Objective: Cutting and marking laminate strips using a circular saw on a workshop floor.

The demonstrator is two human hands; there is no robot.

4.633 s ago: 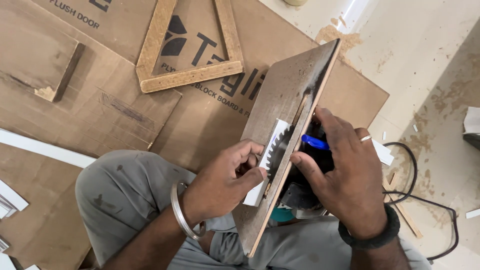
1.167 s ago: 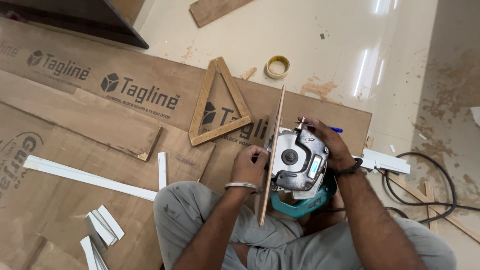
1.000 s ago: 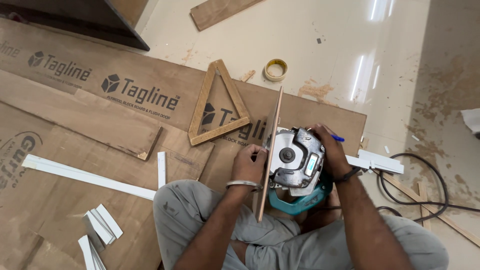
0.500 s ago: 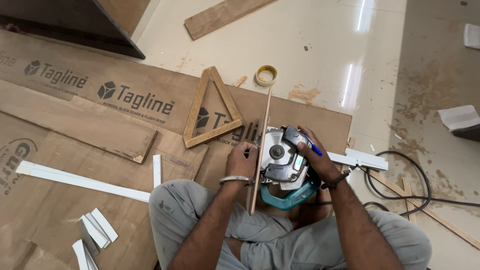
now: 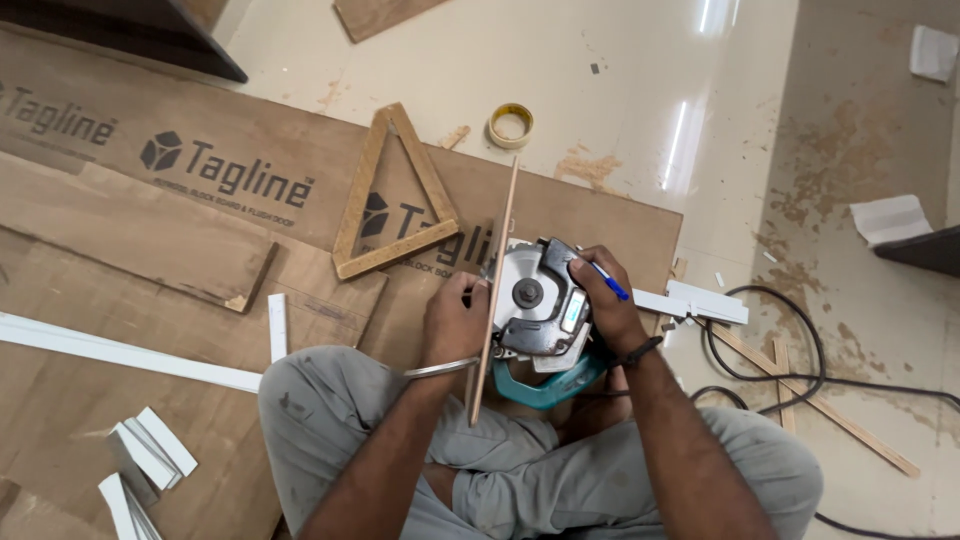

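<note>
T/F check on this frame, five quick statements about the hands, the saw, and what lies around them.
1. The left hand grips a thin brown wooden board standing on edge. True.
2. The right hand rests on a circular saw with a silver blade guard and teal body. True.
3. The right hand holds a red marker. False: a blue pen sits between its fingers.
4. The roll of yellow tape lies inside the triangular wooden frame. False: it lies on the pale floor, apart from the frame.
5. The black power cord lies on the brown sheets to the person's left. False: it runs over the floor on the right.
</note>
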